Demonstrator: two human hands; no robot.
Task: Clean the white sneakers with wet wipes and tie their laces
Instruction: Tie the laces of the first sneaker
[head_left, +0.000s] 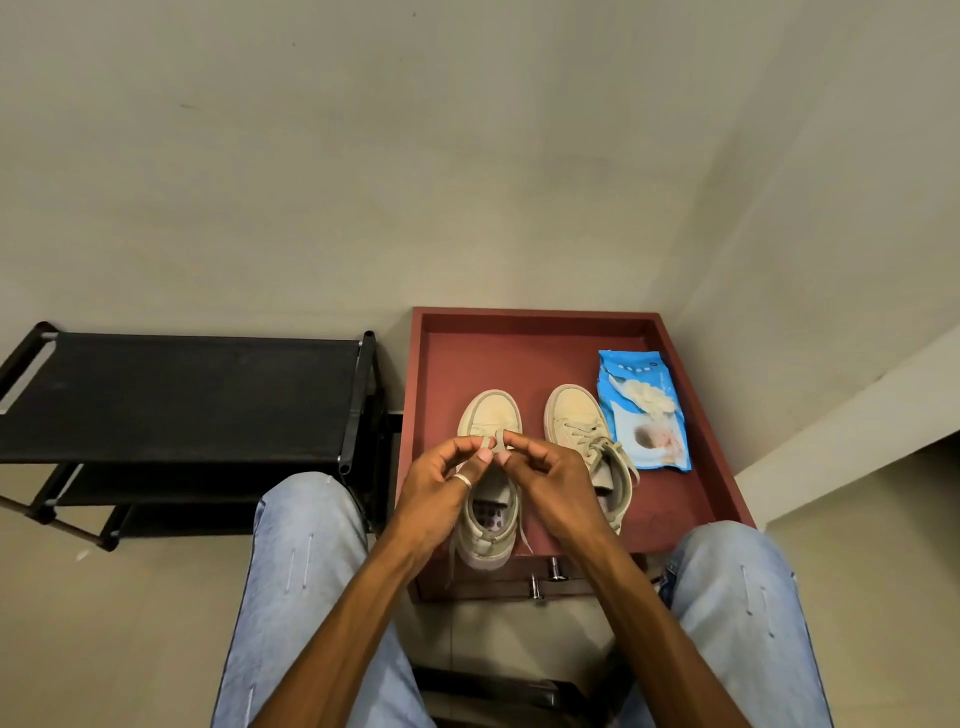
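Looks like we're on the lacing part. Our left hand (441, 488) and right hand (545, 478) are both pinching the lace (493, 439) of the sneaker (491, 410) right under them. Our fingertips nearly meet over the tongue, and there's no finished bow that we can see. The second sneaker (574, 415) sits just right of our right hand with its laces loose and trailing, so that one's left to do. The wet wipes pack (644, 410) lies further right on the red tabletop (519, 314), no loose wipe in sight. Can't tell if the wiping is done; both shoes look creamy, not bright white.
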